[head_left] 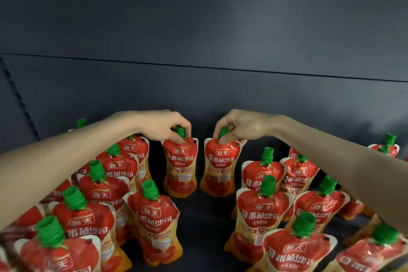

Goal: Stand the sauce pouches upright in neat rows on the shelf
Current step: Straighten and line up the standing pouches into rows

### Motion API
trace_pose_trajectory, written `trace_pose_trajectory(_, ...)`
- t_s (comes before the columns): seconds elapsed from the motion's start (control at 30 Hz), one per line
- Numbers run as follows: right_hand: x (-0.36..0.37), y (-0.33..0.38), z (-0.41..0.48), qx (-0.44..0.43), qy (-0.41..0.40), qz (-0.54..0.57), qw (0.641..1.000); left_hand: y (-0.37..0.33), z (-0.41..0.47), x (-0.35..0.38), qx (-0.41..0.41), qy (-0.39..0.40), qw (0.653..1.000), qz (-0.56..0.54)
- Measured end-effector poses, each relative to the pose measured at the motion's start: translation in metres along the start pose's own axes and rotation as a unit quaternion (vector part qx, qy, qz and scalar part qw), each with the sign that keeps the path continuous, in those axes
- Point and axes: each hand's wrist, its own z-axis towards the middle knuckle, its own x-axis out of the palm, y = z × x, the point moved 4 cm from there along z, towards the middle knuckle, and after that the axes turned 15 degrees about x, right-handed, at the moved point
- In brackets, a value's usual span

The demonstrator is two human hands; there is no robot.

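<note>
Two red tomato-sauce pouches with green caps stand upright side by side at the back middle of the dark shelf (198,223). My left hand (164,125) pinches the top of the left pouch (180,168) around its green cap. My right hand (239,126) pinches the top of the right pouch (220,170) at its cap. Both pouches rest with their bases on the shelf, a small gap between them.
Several more pouches stand in rows on the left (152,223) and on the right (260,223), leaving a dark aisle of shelf down the middle. The dark back panel (198,86) rises right behind the held pouches. A perforated upright (17,95) runs at the far left.
</note>
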Motion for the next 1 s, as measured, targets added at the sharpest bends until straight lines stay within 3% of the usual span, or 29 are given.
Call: trace_pose_trajectory(1.0,0.0037,0.0005,-0.0061,0.004,-0.016,-0.004,1.0,-0.0027,-0.0038,0.0036,-0.006,-0.017,1.0,-0.009)
